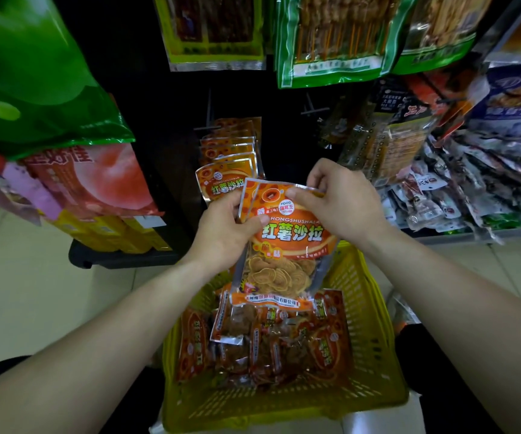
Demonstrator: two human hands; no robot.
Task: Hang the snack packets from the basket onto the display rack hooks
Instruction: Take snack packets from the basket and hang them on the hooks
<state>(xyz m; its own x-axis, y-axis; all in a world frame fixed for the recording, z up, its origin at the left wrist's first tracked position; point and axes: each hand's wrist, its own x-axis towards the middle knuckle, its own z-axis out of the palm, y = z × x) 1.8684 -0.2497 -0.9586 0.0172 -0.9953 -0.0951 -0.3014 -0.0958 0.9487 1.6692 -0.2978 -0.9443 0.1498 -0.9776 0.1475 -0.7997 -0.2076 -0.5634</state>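
Observation:
An orange snack packet (287,245) with a clear window of round crisps hangs upright between both hands, above the yellow basket (375,324). My left hand (228,233) grips its upper left edge, where a second packet's corner shows behind it. My right hand (337,202) pinches the top right edge. Several more orange packets (265,343) lie flat in the basket. Just beyond my hands, a row of the same orange packets (231,151) hangs on a low rack hook (207,126).
Green and yellow packets (331,39) hang on the dark rack above. An empty hook (314,109) sticks out right of the orange row. Dark packets (387,133) hang at right over a shelf of loose bags (472,189). Green and pink bags (49,120) crowd the left.

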